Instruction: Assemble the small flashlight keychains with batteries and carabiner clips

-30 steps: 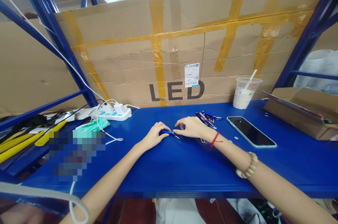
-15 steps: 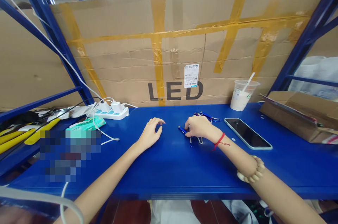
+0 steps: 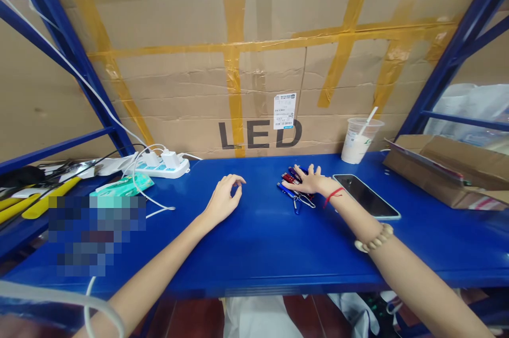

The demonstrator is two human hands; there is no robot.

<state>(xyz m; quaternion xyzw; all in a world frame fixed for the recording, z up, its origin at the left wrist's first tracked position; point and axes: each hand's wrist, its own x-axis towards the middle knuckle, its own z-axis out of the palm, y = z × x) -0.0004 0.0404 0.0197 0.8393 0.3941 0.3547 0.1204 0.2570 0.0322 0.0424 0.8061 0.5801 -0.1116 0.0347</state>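
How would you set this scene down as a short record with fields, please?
Left hand: holds nothing, fingers loosely curled, at the table's middle
Right hand: fingers spread over the pen-like things; whether they touch is unclear
Pen-like things: blue and dark red, bunched, some with metal loops
Phone: flat, dark screen up, partly behind the right forearm
Cup: upright, with a straw, beyond the phone
Power strip: white, plugs in, left rear
Table: blue
Backdrop: cardboard marked LED
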